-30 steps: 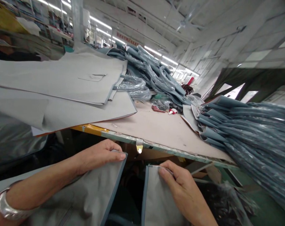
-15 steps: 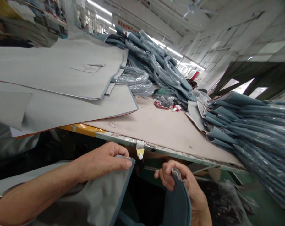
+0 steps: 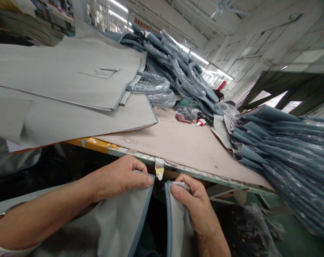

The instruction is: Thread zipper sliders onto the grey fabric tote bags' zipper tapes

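My left hand (image 3: 124, 178) pinches the top corner of a grey fabric panel (image 3: 121, 217) edged with a blue-grey strip. The panel hangs down below the table's front edge. Opposite it, my right hand (image 3: 194, 196) grips the top of another grey fabric piece (image 3: 178, 221), also bordered in blue-grey, with the thumb pressed on its face. A narrow dark gap separates the two edges, which run nearly upright. Both lower ends pass out of view. Whether the two pieces join further down cannot be seen.
The table (image 3: 183, 146) has a yellow-taped front edge. Large grey panels (image 3: 70, 82) overhang it at left. Plastic-wrapped blue-grey bundles (image 3: 175, 67) are heaped behind; more blue-grey pieces (image 3: 290, 150) drape off the right. A small red-and-white bottle (image 3: 200, 122) lies on top.
My right hand has turned and moved left, bringing its piece round so the grey face shows beside the left panel. My left hand is slightly higher, still gripping its corner.
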Demonstrator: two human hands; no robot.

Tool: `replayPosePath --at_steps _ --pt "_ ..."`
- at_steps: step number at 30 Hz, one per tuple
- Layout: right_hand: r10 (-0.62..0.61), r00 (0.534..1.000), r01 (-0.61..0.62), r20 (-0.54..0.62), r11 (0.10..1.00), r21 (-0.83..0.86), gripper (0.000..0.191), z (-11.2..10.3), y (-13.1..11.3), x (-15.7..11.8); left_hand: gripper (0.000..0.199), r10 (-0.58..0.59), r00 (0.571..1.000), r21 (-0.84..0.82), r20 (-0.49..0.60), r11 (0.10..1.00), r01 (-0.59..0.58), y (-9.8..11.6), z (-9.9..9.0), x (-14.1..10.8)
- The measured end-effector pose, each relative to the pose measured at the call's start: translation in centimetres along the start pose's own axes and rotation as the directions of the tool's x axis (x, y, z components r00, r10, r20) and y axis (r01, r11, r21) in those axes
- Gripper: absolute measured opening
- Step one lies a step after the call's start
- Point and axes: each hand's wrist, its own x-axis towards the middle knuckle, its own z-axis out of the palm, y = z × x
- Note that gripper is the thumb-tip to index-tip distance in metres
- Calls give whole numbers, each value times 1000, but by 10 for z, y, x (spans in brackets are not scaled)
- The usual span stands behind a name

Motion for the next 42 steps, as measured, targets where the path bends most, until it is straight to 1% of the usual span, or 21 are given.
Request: replayPosePath --at_steps 3,8,13,15,21,27,32,38,42 --pt "19 1000 -19 6 1000 -22 42 1 -2 6 39 -34 999 -20 17 999 34 3 -2 3" --pt "37 999 -37 27 999 23 38 2 2 12 40 -109 993 -54 49 992 112 6 -4 7" --pt "24 1000 -24 20 1000 20 37 1 6 17 31 -170 982 -102 76 979 177 11 -5 10" --pt "29 1000 -29 12 999 31 37 1 7 18 30 -170 982 -105 81 978 178 10 -5 12" --pt "20 1000 -20 5 999 35 37 2 9 18 34 -159 981 -71 111 983 168 4 -3 19" --pt "28 999 -29 18 998 51 37 3 7 20 33 -146 984 -51 99 987 151 5 -3 19" --pt "32 999 -32 15 999 44 37 4 7 19 33 -155 981 -73 115 984 164 4 -1 21" --pt "30 999 -32 25 997 70 36 5 7 20 33 -140 984 -64 111 987 147 4 -2 22" --pt "23 999 -24 23 998 52 35 5 7 23 33 -145 982 -81 119 985 155 5 -2 22"
